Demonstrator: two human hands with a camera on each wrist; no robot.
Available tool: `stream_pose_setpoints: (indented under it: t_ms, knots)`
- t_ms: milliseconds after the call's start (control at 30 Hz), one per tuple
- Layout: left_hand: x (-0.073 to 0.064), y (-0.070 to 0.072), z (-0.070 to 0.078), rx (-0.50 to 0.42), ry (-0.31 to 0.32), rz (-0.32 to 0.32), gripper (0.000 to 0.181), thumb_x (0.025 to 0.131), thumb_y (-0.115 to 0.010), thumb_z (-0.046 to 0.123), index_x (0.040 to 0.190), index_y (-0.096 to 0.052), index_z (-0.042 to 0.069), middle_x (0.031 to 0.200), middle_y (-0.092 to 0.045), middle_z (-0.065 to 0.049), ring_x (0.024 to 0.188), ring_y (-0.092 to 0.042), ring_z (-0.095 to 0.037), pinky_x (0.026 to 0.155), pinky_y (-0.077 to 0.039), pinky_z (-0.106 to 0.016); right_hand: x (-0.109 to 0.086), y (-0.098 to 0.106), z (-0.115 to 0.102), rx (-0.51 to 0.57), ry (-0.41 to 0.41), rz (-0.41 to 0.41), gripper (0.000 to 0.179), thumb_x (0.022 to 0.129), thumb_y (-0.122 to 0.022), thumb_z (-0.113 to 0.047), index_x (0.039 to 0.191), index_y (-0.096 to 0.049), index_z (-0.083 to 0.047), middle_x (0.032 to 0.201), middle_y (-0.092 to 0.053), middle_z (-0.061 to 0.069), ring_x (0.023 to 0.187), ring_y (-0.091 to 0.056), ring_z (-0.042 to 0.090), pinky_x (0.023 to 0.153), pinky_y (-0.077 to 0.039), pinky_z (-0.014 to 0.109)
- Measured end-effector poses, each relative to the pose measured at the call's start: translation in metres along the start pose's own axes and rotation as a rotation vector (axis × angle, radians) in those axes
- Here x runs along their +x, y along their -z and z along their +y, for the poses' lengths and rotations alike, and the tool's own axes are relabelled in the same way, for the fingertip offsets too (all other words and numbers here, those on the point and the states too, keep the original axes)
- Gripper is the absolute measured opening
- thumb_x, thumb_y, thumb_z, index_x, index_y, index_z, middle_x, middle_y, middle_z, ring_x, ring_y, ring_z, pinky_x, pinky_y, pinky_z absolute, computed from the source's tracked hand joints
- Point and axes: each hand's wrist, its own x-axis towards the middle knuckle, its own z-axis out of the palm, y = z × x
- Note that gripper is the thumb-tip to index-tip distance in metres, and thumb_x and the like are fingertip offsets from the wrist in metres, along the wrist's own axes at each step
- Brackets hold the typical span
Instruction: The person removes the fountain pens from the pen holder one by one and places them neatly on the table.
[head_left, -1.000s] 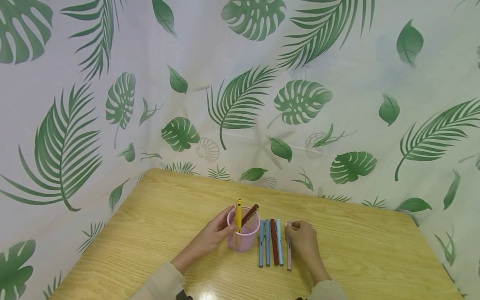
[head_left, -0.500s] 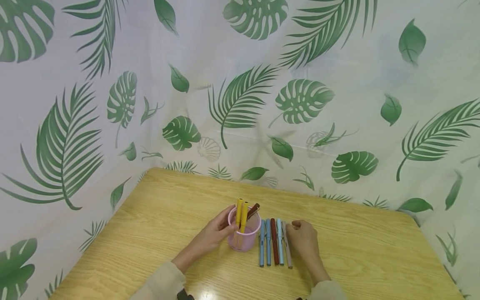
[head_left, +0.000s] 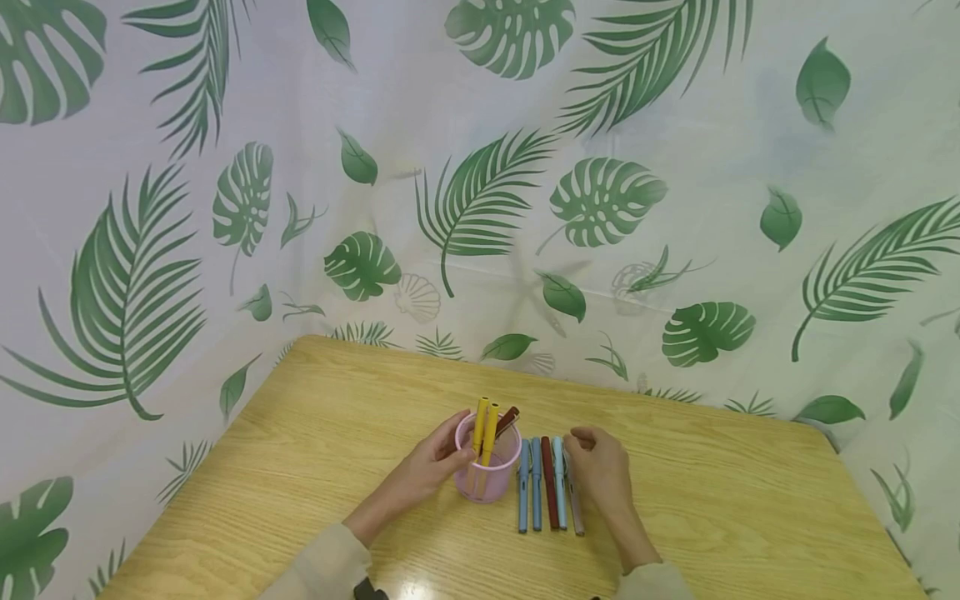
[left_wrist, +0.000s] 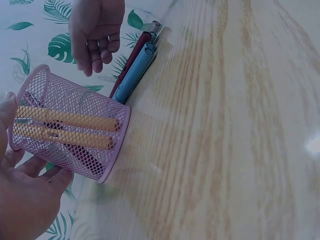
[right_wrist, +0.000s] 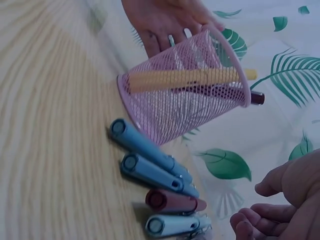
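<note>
With your left hand (head_left: 433, 468) grasping the pink mesh pen cup (head_left: 489, 487) upright on the counter (head_left: 735, 500), use your right hand (head_left: 604, 468), loose and empty, to nudge the grey pen (head_left: 577, 512) beside the light-blue pen (head_left: 560, 492) only lightly, lest it skew.

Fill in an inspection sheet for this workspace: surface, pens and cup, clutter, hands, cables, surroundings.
Surface: wood-grain table, glare near the front.
Pens: two blue pens, a red pen, a pale blue pen and a grey pen lie side by side.
Cup: pink mesh cup, upright, holding two yellow pens and a brown pen.
Clutter: nothing seen.
Left hand: holds the cup.
Right hand: at the grey pen's far end; contact unclear.
Cables: nothing seen.
Surroundings: leaf-print backdrop behind the table.
</note>
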Motion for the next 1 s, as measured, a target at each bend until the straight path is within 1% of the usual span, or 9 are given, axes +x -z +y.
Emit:
stream_pose_setpoints:
  t_ms: [133,200,333,433,567,667,1000]
  knots:
    - [0.000,0.000,0.000,-0.005,0.000,0.001,0.065,0.111,-0.051,0.013,0.163,-0.016,-0.003,0.163,-0.029,-0.027,0.150,-0.031,-0.041,0.121,-0.031,-0.049,-0.002,-0.001,-0.009,0.041,-0.012,-0.017,0.036,0.103,-0.060,-0.018,0.127,-0.067,0.008,0.109,-0.071,0.022,0.089,-0.069,0.029,0.063,-0.057,0.029]
    - [0.000,0.000,0.000,-0.008,-0.003,0.000,0.065,0.111,-0.051,0.015,0.163,-0.016,-0.003,0.163,-0.029,-0.028,0.150,-0.031,-0.041,0.121,-0.031,-0.049,-0.003,-0.002,-0.014,0.066,-0.006,-0.019,0.036,0.102,-0.062,-0.017,0.127,-0.067,0.009,0.107,-0.071,0.022,0.087,-0.069,0.028,0.061,-0.056,0.027]
    - [0.000,0.000,0.000,-0.018,-0.009,-0.004,0.067,0.111,-0.051,0.016,0.163,-0.015,-0.004,0.163,-0.028,-0.028,0.150,-0.030,-0.041,0.121,-0.030,-0.048,-0.004,-0.005,-0.023,0.117,0.012,-0.016,0.033,0.101,-0.064,-0.014,0.124,-0.068,0.010,0.105,-0.073,0.021,0.088,-0.072,0.031,0.065,-0.056,0.023]
    - [0.000,0.000,-0.001,-0.021,-0.013,-0.002,0.067,0.110,-0.052,0.015,0.163,-0.015,-0.004,0.164,-0.027,-0.028,0.150,-0.030,-0.040,0.121,-0.030,-0.046,-0.007,-0.008,-0.029,0.144,0.021,-0.009,0.032,0.100,-0.066,-0.013,0.122,-0.069,0.010,0.102,-0.073,0.019,0.088,-0.071,0.029,0.067,-0.056,0.021]
    - [0.000,0.000,-0.002,-0.026,-0.011,0.001,0.067,0.110,-0.053,0.015,0.163,-0.015,-0.004,0.164,-0.027,-0.028,0.150,-0.030,-0.040,0.121,-0.030,-0.046,-0.008,-0.015,-0.037,0.148,0.047,-0.001,0.029,0.099,-0.067,-0.012,0.119,-0.071,0.009,0.098,-0.073,0.016,0.087,-0.067,0.022,0.068,-0.054,0.020]
    - [0.000,0.000,-0.001,-0.021,-0.006,0.002,0.068,0.110,-0.053,0.016,0.163,-0.015,-0.004,0.164,-0.027,-0.027,0.150,-0.030,-0.040,0.121,-0.030,-0.047,-0.010,-0.020,-0.041,0.154,0.069,0.002,0.028,0.098,-0.068,-0.012,0.118,-0.072,0.008,0.097,-0.073,0.014,0.085,-0.065,0.019,0.068,-0.053,0.021]
    - [-0.001,0.000,0.000,-0.003,0.003,0.009,0.067,0.110,-0.052,0.018,0.163,-0.016,-0.002,0.163,-0.028,-0.028,0.150,-0.030,-0.041,0.121,-0.030,-0.048,-0.010,-0.035,-0.051,0.211,0.110,0.012,0.028,0.098,-0.070,-0.015,0.117,-0.074,0.005,0.099,-0.074,0.013,0.090,-0.067,0.020,0.074,-0.055,0.026]
